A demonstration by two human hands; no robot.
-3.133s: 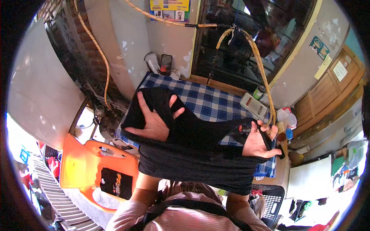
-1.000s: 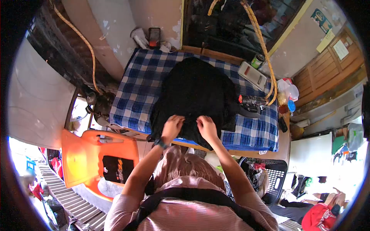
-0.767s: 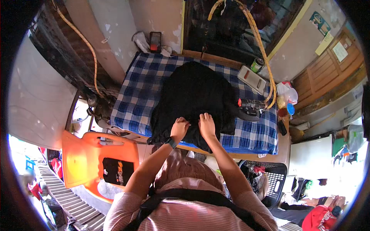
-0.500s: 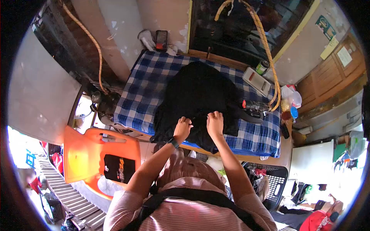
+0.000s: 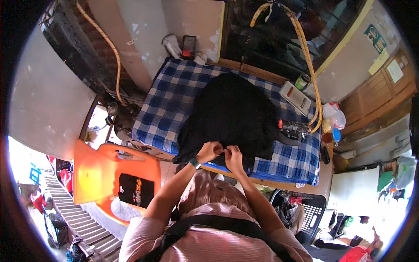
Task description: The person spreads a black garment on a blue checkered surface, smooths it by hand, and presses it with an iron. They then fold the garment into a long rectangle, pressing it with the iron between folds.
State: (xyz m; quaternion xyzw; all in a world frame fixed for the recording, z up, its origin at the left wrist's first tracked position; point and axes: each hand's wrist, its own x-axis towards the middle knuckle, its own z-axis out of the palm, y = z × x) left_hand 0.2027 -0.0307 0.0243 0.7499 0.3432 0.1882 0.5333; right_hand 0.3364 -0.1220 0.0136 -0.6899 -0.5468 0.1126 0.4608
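A large black cloth garment (image 5: 229, 109) is spread over a blue-and-white checked cover (image 5: 161, 96) on a table in front of me. At the garment's near edge, my left hand (image 5: 211, 151) is closed with its fingers pinched on the black cloth. Close beside it, my right hand (image 5: 233, 158) also pinches the cloth, fingertips almost touching those of the left. The exact bit of fabric between the fingers is too dark to make out.
Right of the garment lies a dark iron-like appliance (image 5: 293, 126) with a yellow cord (image 5: 301, 37). A white tray (image 5: 296, 97) and a can (image 5: 302, 81) stand behind it. An orange chair (image 5: 91, 174) holds a folded black shirt (image 5: 136, 190); a black basket (image 5: 312, 212) is at right.
My hands have come together: the right moved left and towards me, the left slightly towards me. The view has shifted a little.
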